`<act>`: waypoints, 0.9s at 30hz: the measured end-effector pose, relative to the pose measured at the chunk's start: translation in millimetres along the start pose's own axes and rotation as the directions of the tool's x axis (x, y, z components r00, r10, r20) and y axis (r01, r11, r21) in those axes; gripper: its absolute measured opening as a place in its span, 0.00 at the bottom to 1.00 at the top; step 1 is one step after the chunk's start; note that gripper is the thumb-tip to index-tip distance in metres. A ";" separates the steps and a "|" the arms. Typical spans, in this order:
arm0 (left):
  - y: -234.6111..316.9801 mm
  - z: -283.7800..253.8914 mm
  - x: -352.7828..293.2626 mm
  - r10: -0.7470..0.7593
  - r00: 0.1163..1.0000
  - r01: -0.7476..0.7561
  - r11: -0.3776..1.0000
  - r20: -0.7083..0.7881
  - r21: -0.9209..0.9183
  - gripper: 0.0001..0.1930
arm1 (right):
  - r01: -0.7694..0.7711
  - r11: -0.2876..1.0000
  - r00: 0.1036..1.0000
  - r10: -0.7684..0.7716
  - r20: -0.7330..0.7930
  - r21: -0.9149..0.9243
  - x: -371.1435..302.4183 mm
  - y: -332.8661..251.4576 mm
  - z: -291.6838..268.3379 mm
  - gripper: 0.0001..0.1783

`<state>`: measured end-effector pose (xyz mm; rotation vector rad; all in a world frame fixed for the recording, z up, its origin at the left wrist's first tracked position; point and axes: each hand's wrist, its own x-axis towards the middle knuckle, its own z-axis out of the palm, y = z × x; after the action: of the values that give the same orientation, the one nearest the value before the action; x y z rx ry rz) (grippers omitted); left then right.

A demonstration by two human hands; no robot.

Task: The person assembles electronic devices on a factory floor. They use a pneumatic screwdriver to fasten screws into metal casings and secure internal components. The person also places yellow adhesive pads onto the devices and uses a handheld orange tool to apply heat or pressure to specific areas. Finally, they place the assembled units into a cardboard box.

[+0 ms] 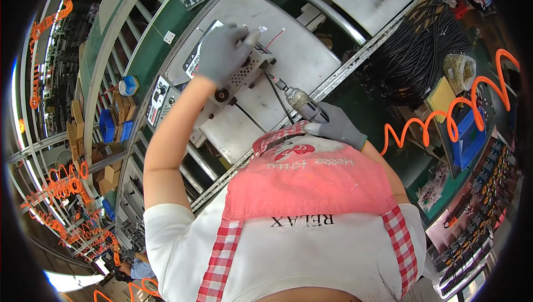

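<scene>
Nearest the lens: the person's own chest, a white shirt under a pink apron [311, 177] with red-and-white checked straps, soft cloth, faded print.

2 hands in view, both in grey knit gloves.

Left hand [225, 52]: arm stretched forward, palm down, fingers curled over the far end of a perforated metal unit [247, 71]. The unit is a flat box of pale sheet metal with rows of small round holes and a dark round part near its close end. Thin red and white wires [272, 36] stick out just past the fingertips. The hand presses on the unit; whether the fingers pinch a wire, cannot tell.

Right hand [336, 127]: clenched around the grip of a powered screwdriver [302, 102], cylindrical, translucent grey body. Its slim metal bit [273, 78] slants up and left and meets the side of the unit.

The unit lies on a smooth grey pallet plate [300, 52] set on a conveyor line with green belt strips [161, 30] and rails.

Right of the line: a heap of black cables [422, 46], a clear bag of small brass-coloured parts [459, 71], a blue bin [469, 135], and a coiled orange air hose [444, 116]. More orange coils hang at far left [61, 185].
</scene>
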<state>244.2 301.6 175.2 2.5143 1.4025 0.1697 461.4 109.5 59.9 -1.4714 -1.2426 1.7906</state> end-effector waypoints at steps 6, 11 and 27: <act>-22.9 32.0 54.8 0.137 0.966 -0.201 0.931 0.219 0.304 0.25 | -0.036 0.989 0.999 0.037 0.001 -0.145 8.1 -15.9 -3.5 0.31; -30.9 46.7 61.7 0.085 0.974 -0.144 0.949 0.210 0.281 0.26 | -0.032 0.981 0.999 0.027 -0.030 -0.189 14.8 -25.4 -2.1 0.29; -49.1 37.8 48.2 0.108 0.988 -0.126 0.976 0.109 0.177 0.25 | -0.026 0.985 0.999 0.020 -0.037 -0.173 15.2 -33.3 -2.5 0.24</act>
<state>238.0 360.9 124.1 2.7151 1.2856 -0.0659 454.0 138.0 81.7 -1.6115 -1.3993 1.6990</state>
